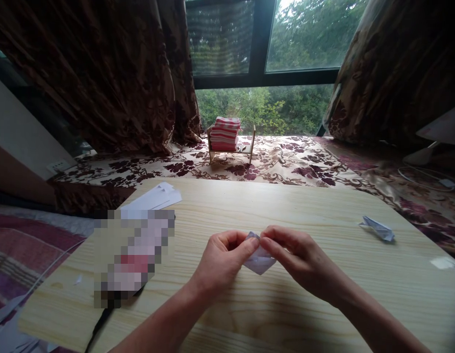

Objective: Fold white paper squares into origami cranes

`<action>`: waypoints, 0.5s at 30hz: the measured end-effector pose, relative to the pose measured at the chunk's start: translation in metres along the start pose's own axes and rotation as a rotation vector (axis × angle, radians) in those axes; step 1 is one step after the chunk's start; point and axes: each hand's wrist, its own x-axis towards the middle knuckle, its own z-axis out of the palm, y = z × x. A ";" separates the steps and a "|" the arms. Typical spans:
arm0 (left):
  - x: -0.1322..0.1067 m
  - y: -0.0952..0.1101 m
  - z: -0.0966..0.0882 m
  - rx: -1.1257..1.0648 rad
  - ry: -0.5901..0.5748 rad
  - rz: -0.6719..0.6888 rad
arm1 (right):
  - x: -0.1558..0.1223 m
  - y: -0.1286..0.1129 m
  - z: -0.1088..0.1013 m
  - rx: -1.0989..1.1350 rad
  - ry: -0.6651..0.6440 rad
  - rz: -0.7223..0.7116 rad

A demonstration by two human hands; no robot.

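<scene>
Between my two hands is a small folded piece of paper (260, 264), whitish-lilac and coming to a point at its lower end. My left hand (227, 252) pinches its left side, thumb on top. From the right, my right hand (291, 247) pinches the upper right edge with thumb and forefinger. The fingertips of both hands nearly meet near the top, and they hide part of the folds. Over at the right of the table lies a folded paper figure (377, 228), apart from both hands.
White paper sheets (154, 198) lie at the back left of the wooden table (323, 206). A blurred-out object (137, 260) with a black cable (98, 326) lies nearer on the left. Beyond the table, a small rack (252, 144) holds folded striped cloths (225, 135).
</scene>
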 end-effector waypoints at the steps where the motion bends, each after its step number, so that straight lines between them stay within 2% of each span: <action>1: 0.000 0.000 0.000 0.003 0.027 0.000 | 0.000 0.000 -0.001 0.010 0.008 0.000; 4: 0.002 0.000 0.000 -0.058 0.113 -0.003 | 0.001 0.000 -0.003 0.077 0.011 0.020; 7: 0.002 0.001 -0.001 -0.165 0.144 -0.021 | 0.002 0.001 -0.003 0.135 -0.057 0.020; 12: -0.001 0.003 0.000 -0.099 0.018 -0.095 | 0.003 0.003 -0.001 0.262 -0.065 0.019; 15: -0.001 0.003 0.001 0.003 -0.043 -0.046 | 0.002 0.005 0.001 0.298 -0.075 0.031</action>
